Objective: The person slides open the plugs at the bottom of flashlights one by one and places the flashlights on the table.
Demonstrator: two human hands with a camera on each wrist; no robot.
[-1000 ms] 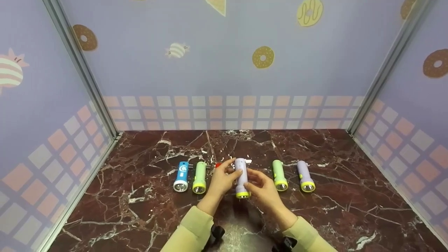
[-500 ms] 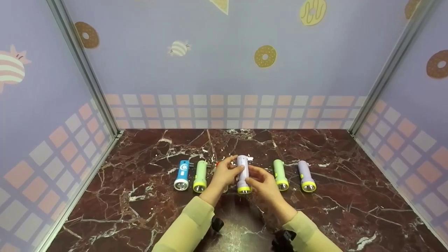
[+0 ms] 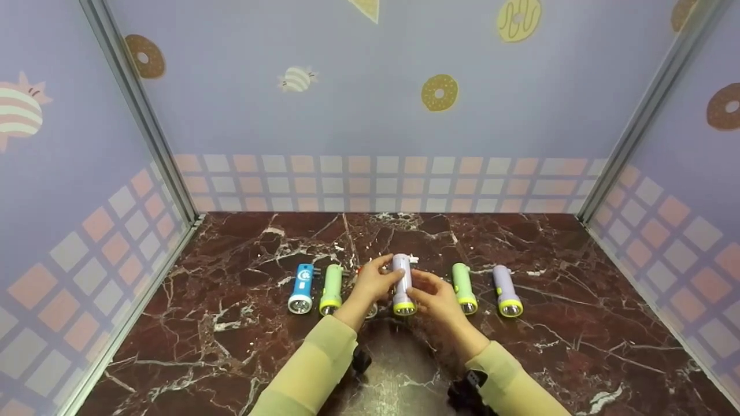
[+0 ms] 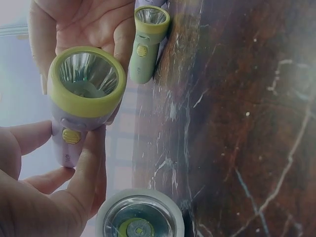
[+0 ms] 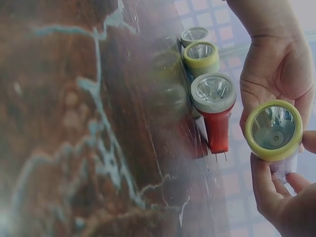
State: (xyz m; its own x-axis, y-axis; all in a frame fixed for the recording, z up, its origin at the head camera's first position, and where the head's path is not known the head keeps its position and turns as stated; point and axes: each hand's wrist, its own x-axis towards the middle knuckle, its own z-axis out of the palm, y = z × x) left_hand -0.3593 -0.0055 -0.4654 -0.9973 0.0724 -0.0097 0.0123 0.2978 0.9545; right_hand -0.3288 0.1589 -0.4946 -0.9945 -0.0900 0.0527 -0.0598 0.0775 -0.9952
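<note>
A purple flashlight (image 3: 401, 280) with a yellow rim is held between both hands, above the marbled table, its lens end towards me. My left hand (image 3: 372, 286) grips its upper body with thumb and fingers. From the other side my right hand (image 3: 438, 297) pinches it near the head. A small white piece (image 3: 413, 260) shows beside its tail in the head view. The left wrist view shows the yellow switch (image 4: 71, 136) below the lens. Behind my left hand lies a red flashlight with a white rim, mostly hidden in the head view; the right wrist view shows the red flashlight (image 5: 217, 128) and its two prongs.
To the left lie a blue flashlight (image 3: 302, 289) and a green flashlight (image 3: 331, 289). Right of my hands lie another green flashlight (image 3: 464, 289) and a second purple flashlight (image 3: 507, 290). Patterned panels (image 3: 370, 115) enclose the marbled table (image 3: 231, 358) at back and sides.
The held flashlight has shifted slightly away from me and its lens has tipped up more into view. Both hands keep their hold. The other flashlights stay in place.
</note>
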